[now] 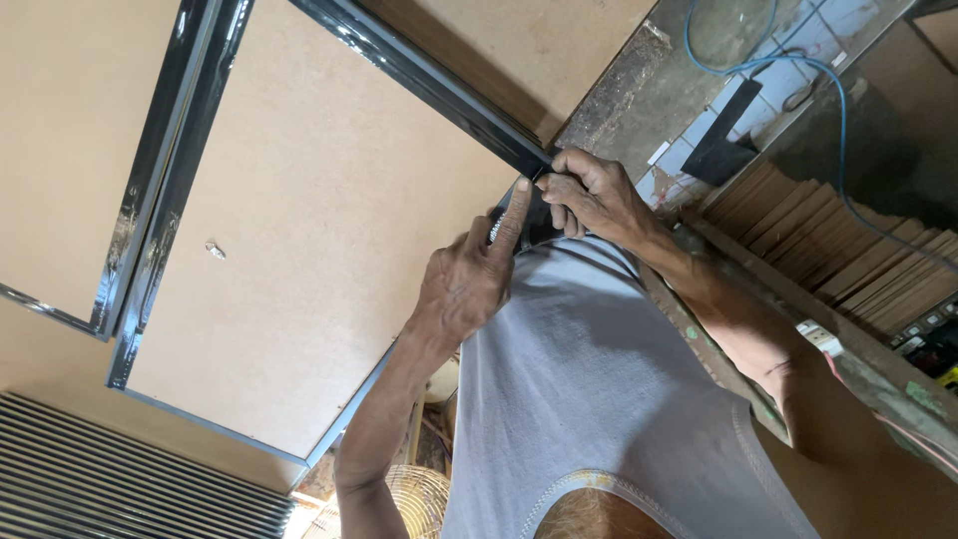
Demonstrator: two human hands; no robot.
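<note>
The glossy black edging strip (439, 88) runs along the edge of a tan board (319, 230), ending at the board's corner close to the person's body. The right hand (594, 195) is closed around the strip's end at that corner. The left hand (469, 284) presses its forefinger on a small dark tool (509, 225) just beside it. A blue cable (798, 70) hangs beyond the workbench (639, 90).
</note>
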